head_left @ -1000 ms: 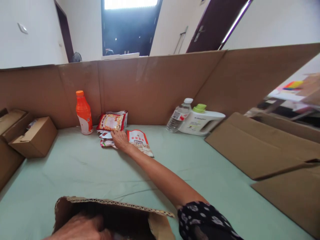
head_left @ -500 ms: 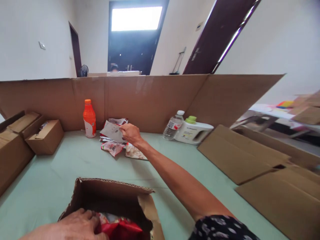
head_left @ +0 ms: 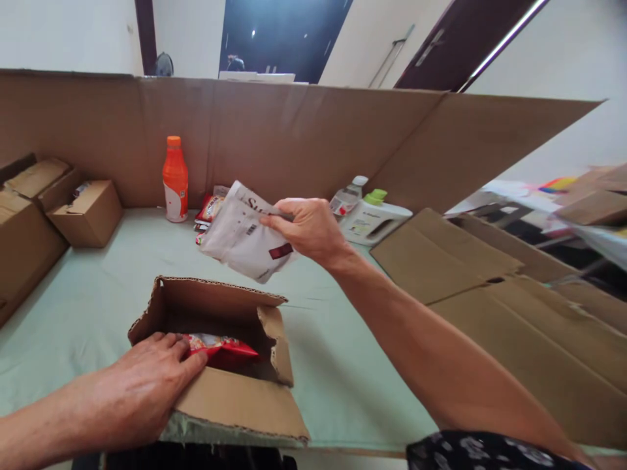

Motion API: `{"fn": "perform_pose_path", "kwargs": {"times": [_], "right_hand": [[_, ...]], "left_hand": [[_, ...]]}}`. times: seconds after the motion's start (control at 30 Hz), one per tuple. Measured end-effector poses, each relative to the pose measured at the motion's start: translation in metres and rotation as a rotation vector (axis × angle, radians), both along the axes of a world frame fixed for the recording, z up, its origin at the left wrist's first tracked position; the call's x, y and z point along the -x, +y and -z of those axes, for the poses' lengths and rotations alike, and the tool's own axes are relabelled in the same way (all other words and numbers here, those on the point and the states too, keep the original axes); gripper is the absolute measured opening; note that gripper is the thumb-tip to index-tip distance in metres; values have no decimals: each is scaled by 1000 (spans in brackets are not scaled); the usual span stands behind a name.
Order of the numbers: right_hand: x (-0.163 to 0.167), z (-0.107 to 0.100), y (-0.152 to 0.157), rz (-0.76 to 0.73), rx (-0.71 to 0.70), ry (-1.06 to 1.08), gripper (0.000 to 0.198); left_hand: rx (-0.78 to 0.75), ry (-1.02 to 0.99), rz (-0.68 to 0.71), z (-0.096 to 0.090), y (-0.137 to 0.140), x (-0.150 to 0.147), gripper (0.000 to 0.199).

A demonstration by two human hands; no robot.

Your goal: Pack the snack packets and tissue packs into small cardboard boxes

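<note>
My right hand (head_left: 313, 230) is pinching a white printed pouch (head_left: 246, 234) by its upper right edge, with the thumb on top. The pouch hangs tilted above the table, a barcode and a dark red label facing me. An open cardboard box (head_left: 240, 395) stands near the front edge. My left hand (head_left: 149, 375) reaches over the box's left side, its fingers and thumb around the left end of a red packet (head_left: 228, 349) inside; the fingertips are partly hidden. Behind the white pouch lies a small pile of snack packets (head_left: 211, 207), mostly covered from view.
An orange bottle (head_left: 175, 179) stands by the cardboard back wall (head_left: 264, 124). A clear bottle (head_left: 345, 196) and a white jug with a green cap (head_left: 375, 219) are at the back right. Cardboard boxes stand at left (head_left: 91, 215); flattened-looking cardboard (head_left: 450, 251) lies at right.
My right hand has lifted the white pouch off the pile and brought it nearer and to the right. My left hand stays at the red packet in the box. The view has tilted downward.
</note>
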State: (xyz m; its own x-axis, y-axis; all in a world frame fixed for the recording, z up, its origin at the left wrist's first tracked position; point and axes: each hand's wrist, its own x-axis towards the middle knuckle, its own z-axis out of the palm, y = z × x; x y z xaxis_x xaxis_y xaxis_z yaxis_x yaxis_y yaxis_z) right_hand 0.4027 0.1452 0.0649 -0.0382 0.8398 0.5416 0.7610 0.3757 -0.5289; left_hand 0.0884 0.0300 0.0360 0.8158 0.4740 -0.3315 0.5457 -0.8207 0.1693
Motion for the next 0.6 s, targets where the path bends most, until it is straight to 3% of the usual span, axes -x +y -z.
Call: {"fn": "perform_pose_path", "kwargs": {"times": [0.1, 0.17, 0.3, 0.4, 0.5, 0.6], "right_hand": [[-9, 14, 5, 22, 61, -35, 42], [-16, 11, -4, 28, 51, 18, 42], [-11, -23, -54, 12, -150, 169, 25], [13, -46, -96, -46, -305, 127, 9], [42, -43, -120, -261, -414, -81, 20], [65, -18, -123, -519, -396, -315, 25]], "left_hand": [[-12, -39, -21, 7, 0, 4, 79], [-8, -72, -35, 11, 1, 5, 77], [-11, -146, -47, 17, 3, 6, 75], [-5, -89, -40, 16, 4, 3, 79], [-3, -62, -57, 13, 3, 1, 79], [-16, -172, -60, 16, 2, 2, 79]]}}
